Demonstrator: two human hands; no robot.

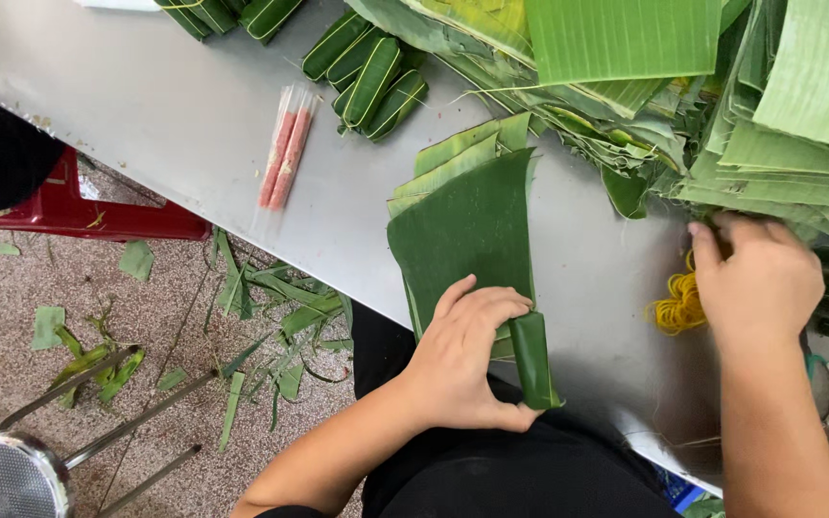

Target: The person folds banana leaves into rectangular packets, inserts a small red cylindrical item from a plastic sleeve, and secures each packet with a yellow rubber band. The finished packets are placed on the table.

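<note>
My left hand grips a rolled green leaf parcel at the near edge of the metal table. The parcel lies at the end of a stack of flat dark green leaf strips. Over a small heap of yellow rubber bands, my right hand rests with fingers curled at the edge of the big leaf pile; whether it holds a band is hidden.
A large pile of cut banana leaves fills the table's right side. Finished tied leaf parcels lie at the top, beside two pink sticks in clear wrap. Below: leaf scraps on the floor, a red stool, a metal stool.
</note>
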